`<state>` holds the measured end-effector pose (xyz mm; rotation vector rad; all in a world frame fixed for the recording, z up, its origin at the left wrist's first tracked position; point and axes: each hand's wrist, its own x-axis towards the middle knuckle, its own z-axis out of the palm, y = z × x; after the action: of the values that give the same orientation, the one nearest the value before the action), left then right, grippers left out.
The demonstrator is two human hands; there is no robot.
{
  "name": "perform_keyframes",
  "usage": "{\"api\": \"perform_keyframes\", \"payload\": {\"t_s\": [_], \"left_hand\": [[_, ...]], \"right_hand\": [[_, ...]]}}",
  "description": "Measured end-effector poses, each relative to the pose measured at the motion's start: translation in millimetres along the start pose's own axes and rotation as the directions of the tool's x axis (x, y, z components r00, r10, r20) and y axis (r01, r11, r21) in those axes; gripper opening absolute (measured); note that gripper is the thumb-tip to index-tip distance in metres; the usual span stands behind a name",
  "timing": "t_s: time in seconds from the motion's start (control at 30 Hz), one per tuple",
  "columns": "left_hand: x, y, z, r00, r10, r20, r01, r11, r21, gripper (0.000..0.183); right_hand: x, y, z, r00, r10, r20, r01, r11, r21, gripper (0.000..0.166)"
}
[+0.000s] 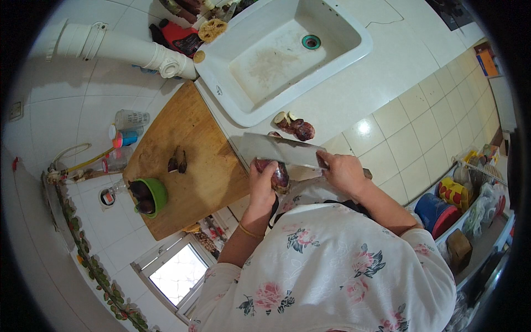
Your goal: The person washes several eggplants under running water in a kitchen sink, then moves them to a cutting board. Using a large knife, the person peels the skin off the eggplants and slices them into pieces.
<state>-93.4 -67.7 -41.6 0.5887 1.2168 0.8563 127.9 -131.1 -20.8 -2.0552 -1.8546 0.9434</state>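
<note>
My left hand [262, 182] is closed around a dark purple root vegetable [280, 178], perhaps a sweet potato, in front of my body. In my right hand [346, 172] is the handle end of a broad cleaver [282, 150]. Its blade reaches left, over or against the upper end of the held piece; the exact contact cannot be told. Beyond the blade, purple-skinned pieces with pale cut faces [296, 125] lie on the white counter. Two small dark eggplant stem ends [177, 162] rest on the wooden board [199, 137]. A green bowl [158, 198] holds dark eggplants [142, 193].
The white sink [244, 118] with a green-ringed drain lies beyond the counter edge. A white drainpipe [120, 45] and a loofah sponge [212, 30] are at its left. Jars and cups [132, 119] line the wall beside the board. At right stands a bin with bags [454, 193].
</note>
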Motion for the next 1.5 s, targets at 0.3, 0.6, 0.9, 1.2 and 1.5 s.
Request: {"api": "perform_keyframes", "payload": {"t_s": [0.3, 0.6, 0.9, 1.2, 1.5], "left_hand": [[6, 11, -17, 0.988, 0.0, 0.154, 0.012, 0.997, -0.08, 0.056], [16, 7, -36, 0.977, 0.074, 0.199, -0.041, 0.986, -0.163, 0.051], [7, 14, -29, 0.902, -0.033, 0.431, 0.28, 0.805, -0.524, 0.057], [-2, 24, -7, 0.934, -0.07, 0.352, 0.238, 0.856, -0.46, 0.057], [-9, 29, -12, 0.9, -0.1, 0.425, 0.301, 0.846, -0.44, 0.059]], "right_hand": [[2, 21, 5, 0.993, 0.122, 0.005, -0.112, 0.892, 0.437, 0.031], [1, 27, 11, 0.986, 0.165, 0.016, -0.157, 0.896, 0.415, 0.031], [-12, 20, 3, 0.999, 0.03, -0.017, -0.018, 0.877, 0.48, 0.038], [-12, -20, -16, 0.82, -0.45, -0.354, 0.487, 0.873, 0.02, 0.037], [-12, -22, -13, 0.741, -0.563, -0.366, 0.579, 0.812, -0.076, 0.038]]}}
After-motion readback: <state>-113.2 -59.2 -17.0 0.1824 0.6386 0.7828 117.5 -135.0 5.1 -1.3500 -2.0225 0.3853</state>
